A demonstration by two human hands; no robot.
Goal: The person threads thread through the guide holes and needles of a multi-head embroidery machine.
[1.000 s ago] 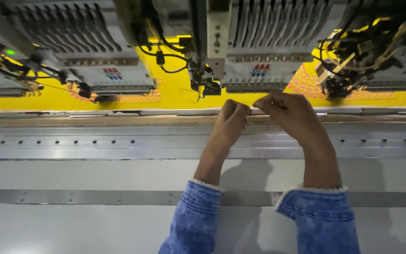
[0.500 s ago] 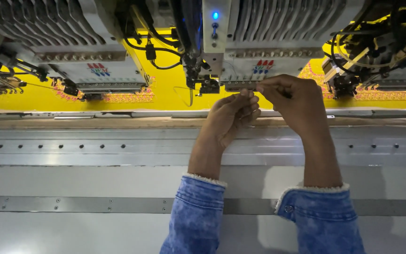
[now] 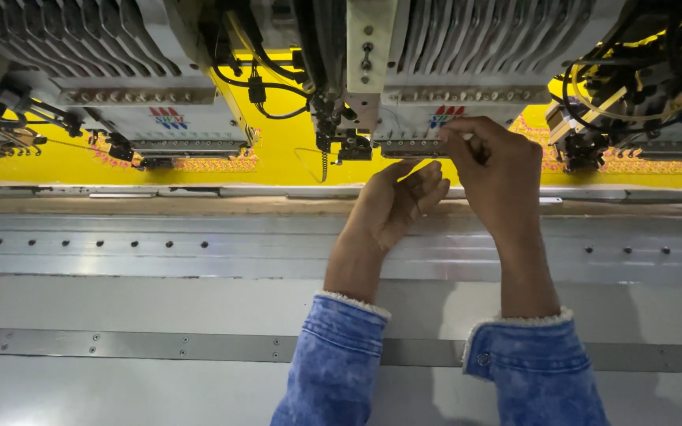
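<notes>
My right hand (image 3: 499, 170) reaches up to the needle row (image 3: 408, 147) of the middle embroidery head (image 3: 404, 55). Its thumb and fingertips are pinched on a thin pale thread (image 3: 468, 137) at the row's right end. My left hand (image 3: 392, 207) sits just below and to the left, fingers stretched out together and pointing up towards the right hand, with nothing in it. Both wrists come out of blue denim sleeves (image 3: 341, 363). Yellow fabric (image 3: 286, 162) lies stretched under the heads.
Another embroidery head (image 3: 151, 118) stands at the left, and one with black cables (image 3: 625, 102) at the right. Pink and orange stitched motifs (image 3: 215, 164) show on the fabric. A grey metal machine bed (image 3: 159, 244) with screw holes runs across below.
My right hand has risen to the needle row. My left hand has uncurled its fingers and dropped slightly away from the right. The view has shifted left.
</notes>
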